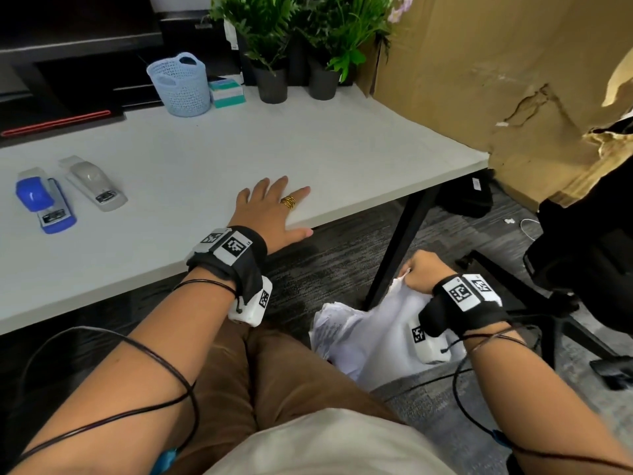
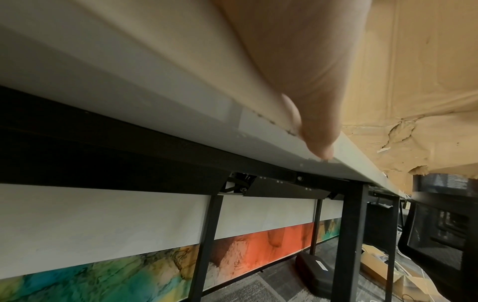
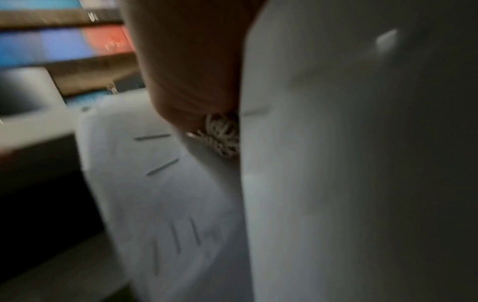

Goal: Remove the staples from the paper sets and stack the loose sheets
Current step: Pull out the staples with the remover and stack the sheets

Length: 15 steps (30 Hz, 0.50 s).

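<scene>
My right hand (image 1: pixel 424 272) is below the table's front edge, its fingers curled tight round the top of a bundle of white paper sheets (image 1: pixel 370 337) that hangs beside my knee. In the blurred right wrist view the sheets (image 3: pixel 168 194) show short dark staple lines (image 3: pixel 152 137) next to my hand (image 3: pixel 191 71). My left hand (image 1: pixel 274 210) lies flat and open on the white table (image 1: pixel 205 149) at its front edge, with the thumb (image 2: pixel 310 114) along the rim. A blue stapler-like tool (image 1: pixel 44 200) and a grey one (image 1: pixel 96 186) lie at the table's left.
At the back of the table stand a pale blue mesh basket (image 1: pixel 181 85), a teal and white box (image 1: pixel 226 94) and potted plants (image 1: pixel 272 84). A torn cardboard sheet (image 1: pixel 479 80) rises on the right. A black table leg (image 1: pixel 397 248) and a black chair (image 1: pixel 582 252) flank the papers.
</scene>
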Each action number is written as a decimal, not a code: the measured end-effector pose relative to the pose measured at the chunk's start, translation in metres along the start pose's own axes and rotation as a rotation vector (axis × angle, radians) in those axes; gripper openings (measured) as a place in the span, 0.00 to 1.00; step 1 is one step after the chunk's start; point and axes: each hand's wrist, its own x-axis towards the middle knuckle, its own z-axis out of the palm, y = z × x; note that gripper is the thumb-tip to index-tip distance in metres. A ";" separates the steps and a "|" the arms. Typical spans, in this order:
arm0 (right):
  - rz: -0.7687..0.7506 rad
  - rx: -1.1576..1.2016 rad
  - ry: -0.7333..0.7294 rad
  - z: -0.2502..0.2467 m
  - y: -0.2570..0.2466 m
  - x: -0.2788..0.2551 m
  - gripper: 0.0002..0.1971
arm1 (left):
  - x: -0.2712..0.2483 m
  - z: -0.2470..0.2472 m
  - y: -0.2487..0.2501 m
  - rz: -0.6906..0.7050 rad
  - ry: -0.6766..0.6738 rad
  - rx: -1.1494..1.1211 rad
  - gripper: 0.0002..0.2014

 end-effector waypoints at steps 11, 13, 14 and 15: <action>0.165 0.167 -0.170 0.134 0.011 0.053 0.25 | 0.001 0.002 -0.001 0.007 0.019 0.002 0.38; 0.173 0.199 -0.199 0.157 0.014 0.061 0.31 | 0.002 0.003 -0.001 0.008 0.019 0.007 0.38; 0.162 0.180 -0.200 0.168 0.018 0.065 0.31 | 0.001 0.002 0.000 0.008 0.026 0.010 0.38; 0.136 0.134 -0.191 0.178 0.022 0.071 0.32 | 0.001 0.003 -0.001 0.007 0.025 0.012 0.38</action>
